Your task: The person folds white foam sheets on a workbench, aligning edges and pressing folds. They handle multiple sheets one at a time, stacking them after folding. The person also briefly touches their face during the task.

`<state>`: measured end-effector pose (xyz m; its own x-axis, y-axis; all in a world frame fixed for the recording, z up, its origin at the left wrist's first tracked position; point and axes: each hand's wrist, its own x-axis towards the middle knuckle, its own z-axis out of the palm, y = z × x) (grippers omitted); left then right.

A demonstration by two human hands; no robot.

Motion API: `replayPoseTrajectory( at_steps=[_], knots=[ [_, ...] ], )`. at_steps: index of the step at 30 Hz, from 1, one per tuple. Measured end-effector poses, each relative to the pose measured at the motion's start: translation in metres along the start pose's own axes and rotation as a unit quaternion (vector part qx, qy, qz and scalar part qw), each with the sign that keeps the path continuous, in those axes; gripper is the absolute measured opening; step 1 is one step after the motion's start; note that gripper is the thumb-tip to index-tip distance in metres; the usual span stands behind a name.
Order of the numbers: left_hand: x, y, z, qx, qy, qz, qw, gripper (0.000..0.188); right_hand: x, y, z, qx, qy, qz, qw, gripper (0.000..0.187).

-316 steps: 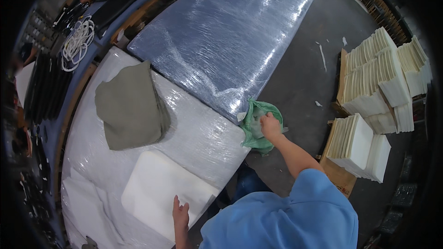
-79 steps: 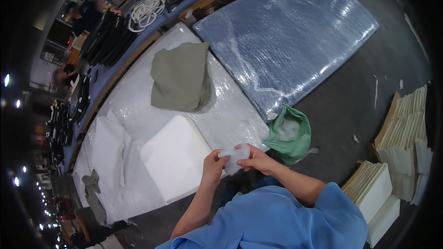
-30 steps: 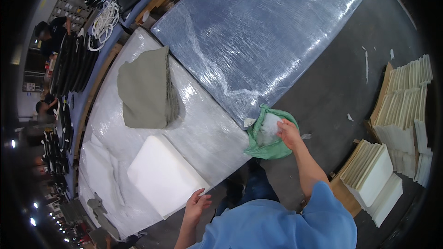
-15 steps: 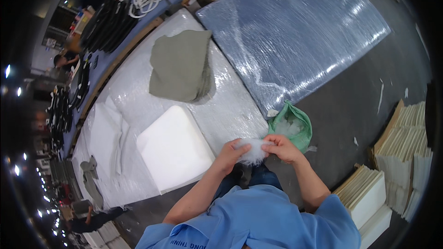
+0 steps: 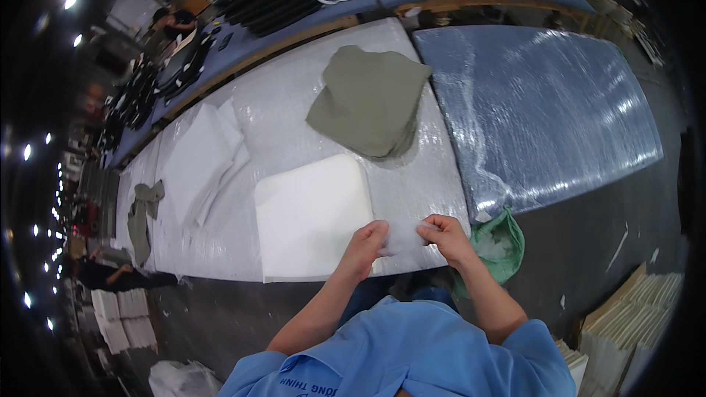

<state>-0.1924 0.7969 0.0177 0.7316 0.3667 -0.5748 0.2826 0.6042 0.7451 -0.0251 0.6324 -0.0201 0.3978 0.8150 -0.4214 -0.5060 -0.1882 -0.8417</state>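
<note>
- Head view: taking the white foam pad [image 5: 312, 213] as landmark, the white fibre tuft [image 5: 403, 237] is just to its right, a thin, see-through wisp stretched between two hands.
- Left hand [image 5: 365, 250], by the pad's right edge, has thumb and curled fingers closed on the tuft's left end; whether it also touches the pad, I cannot tell.
- Right hand [image 5: 448, 239], farther right of the pad, pinches the tuft's other end between thumb and fingers.
- The step in hand looks like teasing the fibre apart, judging by the opposed pinches and the spread, loose middle.
- Any further pull would call for light, even tension, both pinches firm, so the wisp thins rather than tears; gathering it would call for the hands to close toward each other.
- Green bag [image 5: 506, 272] sits well to the pad's right, beyond the right hand, its mouth showing more white fluff [image 5: 496, 247].
- Olive fabric stack [image 5: 371, 99] lies behind the pad and slightly right; white sheets [image 5: 198, 165] lie to the pad's left and farther back.
- Blue plastic-wrapped slab [image 5: 551, 117] stands right of the pad and farther back.
</note>
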Motion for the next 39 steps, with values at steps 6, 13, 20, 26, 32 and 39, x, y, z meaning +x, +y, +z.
replayPoseTrajectory(
  at_steps=[6, 13, 20, 26, 32, 39],
  knots=[
    [-0.005, 0.01, -0.074, 0.096, 0.023, 0.039, 0.994, 0.024, 0.039, -0.011, 0.07, -0.03, -0.074, 0.019, 0.997, 0.022],
    [-0.001, 0.044, -0.151, 0.098, 0.161, 0.042, 0.981, 0.033, 0.136, 0.016, 0.105, -0.122, 0.007, -0.019, 0.992, 0.013],
    [-0.011, 0.059, -0.243, 0.116, 0.207, 0.01, 0.971, 0.033, 0.242, -0.019, 0.149, -0.377, 0.176, -0.376, 0.828, 0.024],
    [0.012, 0.057, -0.272, 0.154, 0.16, -0.022, 0.975, 0.029, 0.289, 0.057, 0.144, -0.676, 0.046, -0.342, 0.652, 0.025],
    [0.045, 0.043, -0.271, 0.259, 0.114, 0.042, 0.958, 0.031, 0.279, 0.07, 0.16, -0.672, 0.048, -0.276, 0.685, 0.035],
    [0.14, 0.046, -0.24, 0.559, 0.095, 0.236, 0.789, 0.053, 0.267, 0.05, 0.164, -0.624, 0.114, -0.259, 0.728, 0.045]
  ],
)
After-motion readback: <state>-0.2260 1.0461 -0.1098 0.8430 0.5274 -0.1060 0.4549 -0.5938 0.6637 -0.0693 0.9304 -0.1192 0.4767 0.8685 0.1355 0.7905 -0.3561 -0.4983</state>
